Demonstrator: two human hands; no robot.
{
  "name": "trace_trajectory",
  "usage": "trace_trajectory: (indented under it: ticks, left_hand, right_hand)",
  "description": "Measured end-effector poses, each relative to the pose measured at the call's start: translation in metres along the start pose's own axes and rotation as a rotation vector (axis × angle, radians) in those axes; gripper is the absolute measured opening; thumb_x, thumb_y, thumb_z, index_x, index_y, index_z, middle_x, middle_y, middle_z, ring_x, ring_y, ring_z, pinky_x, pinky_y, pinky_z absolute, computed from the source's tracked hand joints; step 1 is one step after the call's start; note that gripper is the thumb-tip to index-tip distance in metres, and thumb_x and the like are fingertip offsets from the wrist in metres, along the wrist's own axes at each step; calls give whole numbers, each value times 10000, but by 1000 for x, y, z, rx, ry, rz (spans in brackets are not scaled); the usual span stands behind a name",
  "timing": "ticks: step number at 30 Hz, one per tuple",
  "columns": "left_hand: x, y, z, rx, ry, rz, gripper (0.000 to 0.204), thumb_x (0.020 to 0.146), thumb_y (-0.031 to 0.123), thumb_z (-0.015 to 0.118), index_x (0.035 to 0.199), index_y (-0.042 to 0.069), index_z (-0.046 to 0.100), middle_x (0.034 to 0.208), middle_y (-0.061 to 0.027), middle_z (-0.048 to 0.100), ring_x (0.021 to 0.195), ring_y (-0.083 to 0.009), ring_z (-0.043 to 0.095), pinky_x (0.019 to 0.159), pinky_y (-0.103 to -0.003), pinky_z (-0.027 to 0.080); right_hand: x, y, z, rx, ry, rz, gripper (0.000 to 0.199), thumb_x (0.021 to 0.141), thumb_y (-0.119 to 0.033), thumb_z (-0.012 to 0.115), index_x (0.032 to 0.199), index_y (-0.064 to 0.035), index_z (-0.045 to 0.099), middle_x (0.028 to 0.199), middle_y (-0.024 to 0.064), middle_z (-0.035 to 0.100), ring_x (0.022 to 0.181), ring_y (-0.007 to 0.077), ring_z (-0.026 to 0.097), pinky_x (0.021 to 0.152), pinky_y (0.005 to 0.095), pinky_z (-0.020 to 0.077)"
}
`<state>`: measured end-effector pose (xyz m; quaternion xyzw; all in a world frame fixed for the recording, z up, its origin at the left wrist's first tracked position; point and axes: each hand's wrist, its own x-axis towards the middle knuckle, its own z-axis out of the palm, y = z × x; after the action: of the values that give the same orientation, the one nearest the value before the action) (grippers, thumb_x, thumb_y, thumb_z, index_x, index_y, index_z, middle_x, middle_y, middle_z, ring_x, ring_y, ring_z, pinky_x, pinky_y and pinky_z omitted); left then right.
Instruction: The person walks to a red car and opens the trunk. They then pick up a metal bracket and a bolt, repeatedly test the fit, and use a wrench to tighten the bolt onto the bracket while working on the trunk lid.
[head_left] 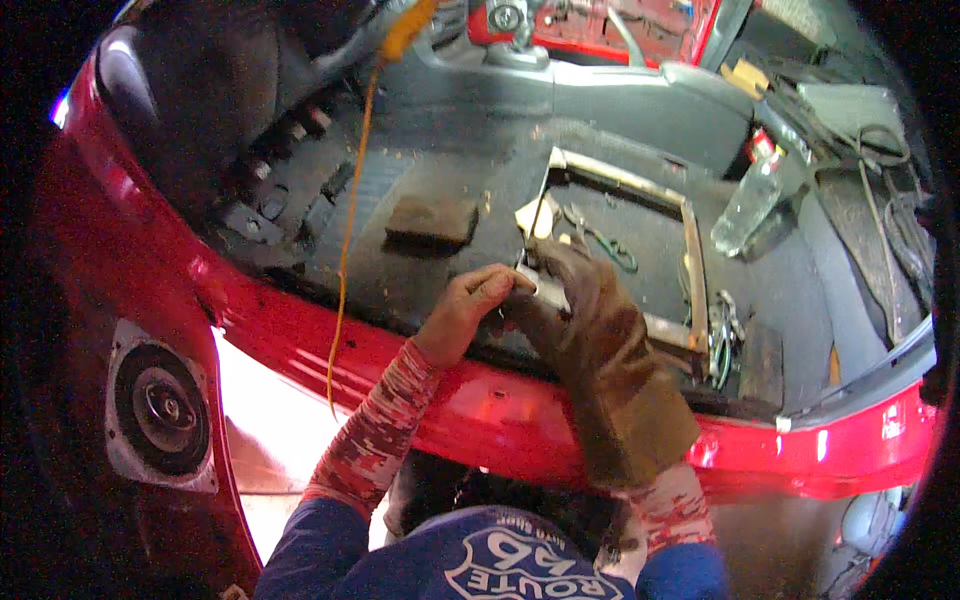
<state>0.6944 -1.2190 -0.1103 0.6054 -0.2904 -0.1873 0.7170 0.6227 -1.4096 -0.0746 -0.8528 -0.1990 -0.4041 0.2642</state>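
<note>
— In the head view, what are the two hands doing?

— They meet near the middle. The left hand (465, 312), bare, has thumb and fingers pressed together at the left edge of a small pale piece (548, 291); it seems to pinch it, though that edge is partly hidden. The right hand (588, 285), in a thick brown glove (640, 410), curls around the piece on its 3 o'clock side.

— Why hold it that way?

— My guess: the glove gives a guarded grip, while bare fingertips feel a small edge better. Both together would steady it.

— Where is the piece, then?

— Between the hands, over the near part of the car floor (400, 270), with the red sill (500, 405) at 6 o'clock from them. That spot likely suits the forearms' reach.

— And around it?

— From the hands, a dark block (432, 222) lies at 10 o'clock; an orange cord (352, 220) runs farther out that way, clear of the forearms. A rectangular frame (697, 255) spreads from 1 to 4 o'clock. A green-handled tool (615, 252) lies inside it at 2, probably for easy reach. A bottle (750, 205) is beyond the frame, also toward 2, likely kept out of the way.
</note>
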Motion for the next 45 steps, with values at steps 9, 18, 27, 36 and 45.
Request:
trace_trajectory:
  ticks: [9,18,27,36,45]
  left_hand:
    - [53,71,-72,425,553,463,192,1016,176,655,1105,7,678,934,-19,691,811,-93,593,731,-269,494]
    - [208,123,-196,690,580,674,497,926,231,787,1314,11,568,1151,-96,649,870,-161,652,743,-312,577]
    - [244,146,-261,685,404,422,484,916,302,773,1340,122,626,1088,-7,721,769,-120,713,648,-250,482]
    - [232,133,-248,532,584,472,646,905,301,816,1421,31,536,1156,-106,707,982,-200,718,811,-328,531]
    - [158,113,-148,801,550,1055,370,947,187,748,1246,-8,651,1172,-105,699,1053,-194,652,969,-345,504]
  right_hand:
    - [6,-16,-5,5,-85,380,407,892,-322,783,1213,-80,717,1173,200,721,1080,348,718,940,420,575]
    - [10,2,3,-91,-111,671,324,895,-310,743,1118,-74,748,1186,199,724,1155,358,688,1026,438,533]
    - [1,34,11,-132,-142,578,342,881,-272,721,1150,-61,719,1158,185,727,1081,371,690,969,445,547]
    - [14,25,-1,34,-289,533,450,979,-452,579,1058,-37,733,988,220,739,949,403,719,855,436,561]
    - [-1,13,-7,-17,-84,571,280,923,-184,700,1155,-35,752,1147,169,740,1054,276,721,944,350,559]
